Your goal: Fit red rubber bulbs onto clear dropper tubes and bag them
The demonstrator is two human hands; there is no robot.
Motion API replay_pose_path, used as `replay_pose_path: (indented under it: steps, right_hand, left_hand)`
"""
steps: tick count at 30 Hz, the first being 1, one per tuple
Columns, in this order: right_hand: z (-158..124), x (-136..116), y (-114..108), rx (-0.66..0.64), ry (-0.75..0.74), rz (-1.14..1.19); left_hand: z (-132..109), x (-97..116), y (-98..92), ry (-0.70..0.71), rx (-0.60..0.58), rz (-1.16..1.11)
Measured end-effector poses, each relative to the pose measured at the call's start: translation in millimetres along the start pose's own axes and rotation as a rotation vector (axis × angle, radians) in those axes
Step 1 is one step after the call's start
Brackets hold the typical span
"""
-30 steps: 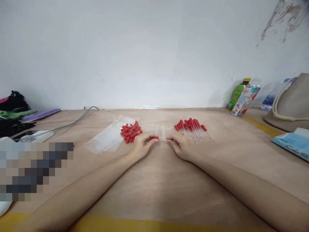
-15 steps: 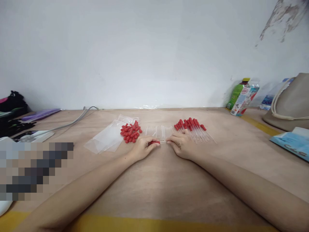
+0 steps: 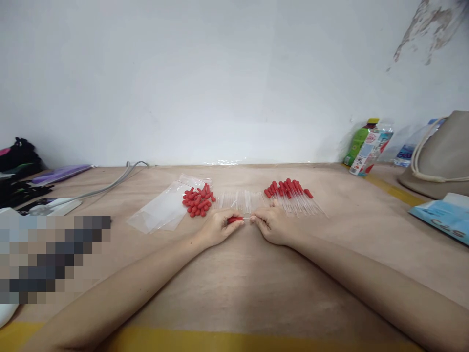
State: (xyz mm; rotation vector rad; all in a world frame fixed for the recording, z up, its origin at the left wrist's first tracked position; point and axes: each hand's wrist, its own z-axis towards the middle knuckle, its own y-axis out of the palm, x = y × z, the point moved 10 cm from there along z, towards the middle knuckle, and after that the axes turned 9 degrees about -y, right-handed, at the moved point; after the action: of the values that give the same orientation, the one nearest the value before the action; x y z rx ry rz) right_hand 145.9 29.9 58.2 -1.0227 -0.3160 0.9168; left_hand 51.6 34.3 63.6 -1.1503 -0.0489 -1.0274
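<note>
My left hand (image 3: 219, 226) is closed around a red rubber dropper bulb (image 3: 235, 220). Opposite it, my right hand (image 3: 271, 223) pinches a thin clear glass tube (image 3: 247, 218), whose left end meets the bulb; how far it sits inside is hidden by my fingers. Just behind both hands lies a row of clear tubes (image 3: 240, 200). A heap of loose red bulbs (image 3: 198, 201) is left of the row. To the right, several droppers with red bulbs on their tubes (image 3: 288, 188) lie side by side, bulbs toward the wall.
Clear plastic bags (image 3: 161, 208) lie flat beside the loose bulbs. A grey cable (image 3: 113, 185) runs across the table's left side. Drink bottles (image 3: 370, 149), a beige bag (image 3: 443, 151) and a blue tissue pack (image 3: 441, 217) stand or lie at the right. The wall (image 3: 234, 88) bounds the back.
Both hands have come slightly nearer to me, and the gap between them has narrowed a little. Less of the tube shows, and more of the red bulb is visible.
</note>
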Motion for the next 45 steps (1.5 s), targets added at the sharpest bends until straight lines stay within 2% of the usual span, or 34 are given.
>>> replay_pose_path:
  steps: [5,9,12,15,17,21,24,27,33,39,45]
  right_hand:
    - [4.4,-1.2,4.5,-0.028,0.004,0.020]
    - [7.2,-1.9,3.5,-0.036,-0.009,0.019]
    - [8.1,-6.8,2.0,-0.043,-0.073,0.002]
    - [7.1,-2.0,-6.4,0.034,-0.084,-0.016]
    - [3.7,15.6,-19.0,0.156,0.009,-0.056]
    - [-19.0,71.2,-47.9,0.379,0.362,-0.209]
    - [-38.2,101.2,-62.9,0.450,0.559,-0.318]
    - [-44.8,112.2,-68.0,0.454,0.606,-0.391]
    - [-40.2,110.1,-60.1,0.368,0.587,-0.454]
    - [-32.9,94.3,-51.6,0.288,0.511,-0.463]
    - [-28.8,82.4,-50.4,0.321,0.439,-0.485]
  left_hand:
    - [0.5,1.3,1.2,0.023,-0.012,0.019]
    - [1.8,1.9,-3.2,0.044,0.026,0.031]
    - [2.6,1.5,-9.2,0.068,0.075,0.046]
    - [2.5,-6.1,-20.5,0.041,0.172,0.127]
    - [2.0,-15.4,-27.8,-0.009,0.228,0.203]
    - [1.0,-31.7,-34.0,-0.085,0.256,0.300]
    - [0.9,-34.8,-33.6,-0.100,0.247,0.315]
    - [0.6,-30.2,-31.5,-0.080,0.239,0.331]
    - [-0.3,-24.0,-29.6,-0.079,0.223,0.366]
    - [0.0,-27.2,-31.5,-0.124,0.234,0.370]
    - [1.0,-34.1,-30.7,-0.148,0.239,0.371]
